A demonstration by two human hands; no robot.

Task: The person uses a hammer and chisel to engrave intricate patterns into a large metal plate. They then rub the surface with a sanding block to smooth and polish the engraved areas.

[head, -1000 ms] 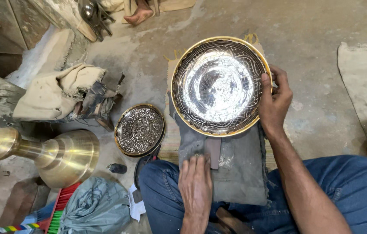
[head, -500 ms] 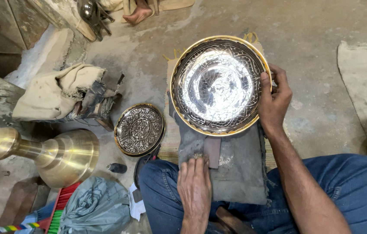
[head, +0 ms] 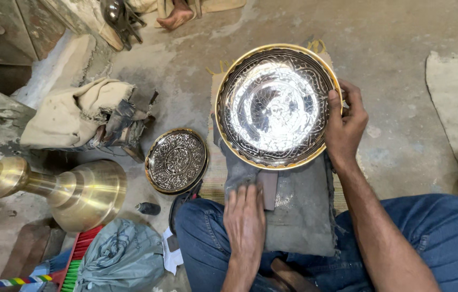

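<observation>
- Our right hand (head: 348,121) grips the big engraved plate (head: 276,105) at its right rim, thumb laid over the gold edge and the fingers curled behind it, so the plate stands tilted up toward us, its lower edge on the dark cloth (head: 299,216) across our lap.
- The plate lies to the left of those fingers; being round, it has no long axis.
- Our left hand (head: 246,219) rests flat on the cloth, fingers together and straight, holding nothing, its tips just below the plate's lower rim.
- The right hand is the one already on the plate; the left is near but apart.
- A smaller engraved plate (head: 177,160) lies on the floor (head: 402,43) to the left, near a brass stand (head: 77,192).
</observation>
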